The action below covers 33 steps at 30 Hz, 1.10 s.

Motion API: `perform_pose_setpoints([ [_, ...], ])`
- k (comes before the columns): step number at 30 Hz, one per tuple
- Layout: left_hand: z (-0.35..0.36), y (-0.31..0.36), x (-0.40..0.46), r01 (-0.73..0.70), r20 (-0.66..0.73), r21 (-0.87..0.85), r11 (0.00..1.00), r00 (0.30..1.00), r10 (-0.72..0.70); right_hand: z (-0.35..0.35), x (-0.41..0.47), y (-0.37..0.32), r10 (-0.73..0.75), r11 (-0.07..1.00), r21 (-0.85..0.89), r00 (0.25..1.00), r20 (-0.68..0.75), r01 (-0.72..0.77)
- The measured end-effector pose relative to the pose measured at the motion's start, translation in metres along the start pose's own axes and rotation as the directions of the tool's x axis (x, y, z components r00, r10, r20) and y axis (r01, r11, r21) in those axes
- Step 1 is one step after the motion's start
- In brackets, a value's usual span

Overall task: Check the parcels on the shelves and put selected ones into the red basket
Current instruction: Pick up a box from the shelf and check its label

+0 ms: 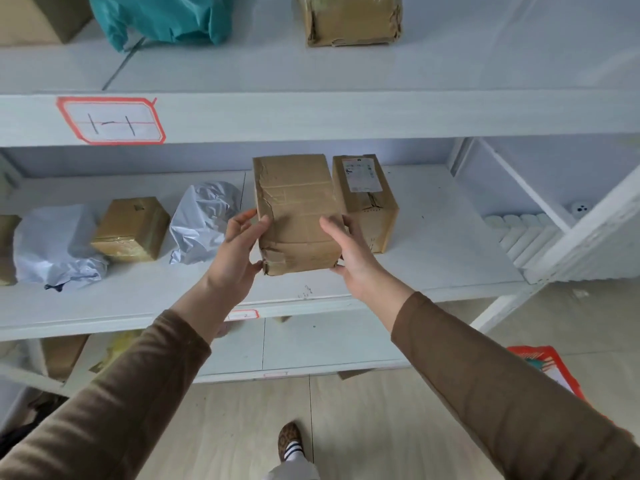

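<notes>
A taped brown cardboard parcel (297,213) stands on the middle shelf (433,244). My left hand (239,251) grips its left side, fingers on top and thumb at the lower corner. My right hand (349,251) grips its right side the same way. Touching it on the right stands a second brown box (367,202) with a white label on top. The red basket (550,368) sits on the floor at the lower right, partly hidden by my right sleeve.
On the same shelf to the left lie a grey poly bag (201,223), a small brown box (130,228) and a white poly bag (55,247). The upper shelf holds a teal bag (162,19) and a brown box (353,20). White rolls (523,237) lie at the right.
</notes>
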<state>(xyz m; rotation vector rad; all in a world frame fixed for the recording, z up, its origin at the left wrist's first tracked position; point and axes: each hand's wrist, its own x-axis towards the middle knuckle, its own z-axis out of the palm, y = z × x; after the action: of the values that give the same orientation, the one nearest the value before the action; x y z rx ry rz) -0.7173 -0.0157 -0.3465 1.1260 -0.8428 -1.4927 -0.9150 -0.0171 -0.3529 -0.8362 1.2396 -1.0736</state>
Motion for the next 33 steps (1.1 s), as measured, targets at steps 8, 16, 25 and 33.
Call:
perform_pose_setpoints([
  [8, 0.011, -0.008, -0.066, 0.228, 0.162, -0.162, 0.96, 0.966, -0.202, -0.023, -0.091, -0.024, -0.236, 0.953, -0.187, 0.971, 0.034, 0.238],
  [16, 0.027, -0.034, -0.091, 0.372, 0.174, -0.378, 0.847, 0.928, -0.33, -0.015, -0.144, -0.035, -0.516, 0.781, -0.37, 0.854, 0.069, 0.503],
  [25, 0.052, -0.012, -0.098, -0.094, 0.061, 0.012, 0.995, 0.994, 0.093, -0.049, -0.115, -0.014, -0.261, 0.941, -0.249, 0.96, -0.104, 0.229],
  [33, 0.062, -0.016, -0.102, -0.451, 0.221, 0.723, 0.523, 0.868, 0.444, -0.06, -0.089, 0.017, 0.023, 0.994, 0.106, 0.995, -0.095, -0.013],
])
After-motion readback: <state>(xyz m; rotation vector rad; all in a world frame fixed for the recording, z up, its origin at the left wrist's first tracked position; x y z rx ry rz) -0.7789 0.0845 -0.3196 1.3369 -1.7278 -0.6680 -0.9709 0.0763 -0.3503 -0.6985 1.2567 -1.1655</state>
